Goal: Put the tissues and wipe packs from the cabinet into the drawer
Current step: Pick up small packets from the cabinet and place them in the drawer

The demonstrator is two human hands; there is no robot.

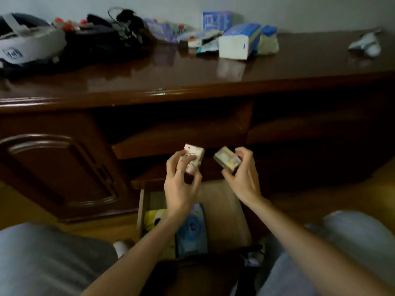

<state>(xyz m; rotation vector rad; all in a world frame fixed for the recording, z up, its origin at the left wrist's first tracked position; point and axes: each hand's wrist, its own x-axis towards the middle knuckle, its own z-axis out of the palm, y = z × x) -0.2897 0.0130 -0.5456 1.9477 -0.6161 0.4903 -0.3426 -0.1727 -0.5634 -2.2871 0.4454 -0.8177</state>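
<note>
Two small pocket tissue packs are in my hands at this moment, so I judge the task is somewhere in the middle. My left hand (pixel 181 184) is closed around a white pack with pink and red print (pixel 193 157), with the fingers wrapped over its front; my right hand (pixel 241 178) pinches a greyish-green pack (pixel 227 160) between thumb and fingertips, tilted. Both packs are held just in front of the open cabinet shelves, above the pulled-out drawer (pixel 222 210). In the drawer I already see a yellow pack (pixel 152 218) and a blue pack (pixel 192 231) lying side by side at its left part, and the right part shows bare bottom. On the cabinet top (pixel 149 71) more remains: a large white and blue tissue pack (pixel 237 42), a blue box (pixel 217 20) behind it, and some flat wipe packs (pixel 196 38) near them, blurred. The shelves themselves are too dark for me to tell if anything is left inside.
</note>
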